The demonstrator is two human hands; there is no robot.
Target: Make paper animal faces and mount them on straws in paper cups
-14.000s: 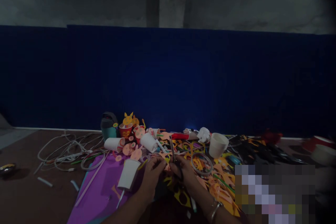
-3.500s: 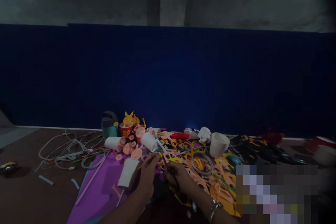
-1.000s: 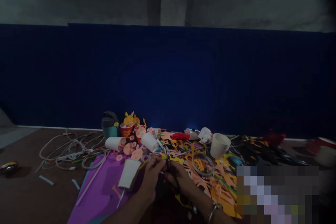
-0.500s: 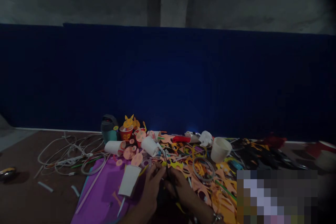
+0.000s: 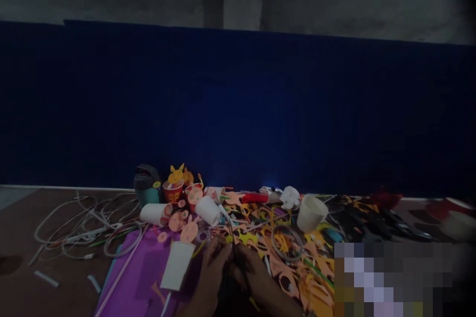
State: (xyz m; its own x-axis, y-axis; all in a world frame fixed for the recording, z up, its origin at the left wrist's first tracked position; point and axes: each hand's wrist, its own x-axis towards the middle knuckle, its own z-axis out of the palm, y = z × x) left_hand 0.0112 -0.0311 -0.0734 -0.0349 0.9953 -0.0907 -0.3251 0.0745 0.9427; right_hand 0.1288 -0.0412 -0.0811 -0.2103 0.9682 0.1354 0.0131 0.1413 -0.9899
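Observation:
Both my hands are close together at the bottom middle, over a heap of cut craft paper (image 5: 282, 277). Fingers curled, my right hand (image 5: 251, 265) grips what look like dark scissors (image 5: 233, 242), their thin blades pointing away from me. My left hand (image 5: 214, 262) is closed just beside the blades, its fingertips pinched together; whatever they hold is hidden. Left of my left hand, a white paper cup (image 5: 177, 266) on a straw, with a pink paper animal head (image 5: 189, 229) at its top, lies on purple sheets (image 5: 130, 272).
Behind lie more white cups (image 5: 208, 210), red cups (image 5: 173, 190) with yellow paper animals, and a teal bottle (image 5: 146, 185). A tape roll (image 5: 287, 242) and a cream cup (image 5: 311, 213) are to the right. Tangled white cables (image 5: 70, 213) spread left. A blue partition (image 5: 238, 109) closes the back.
The view has shifted slightly, so the tabletop things sit a little further left. My hands stay together; a yellow bit seen at my left fingertips no longer shows.

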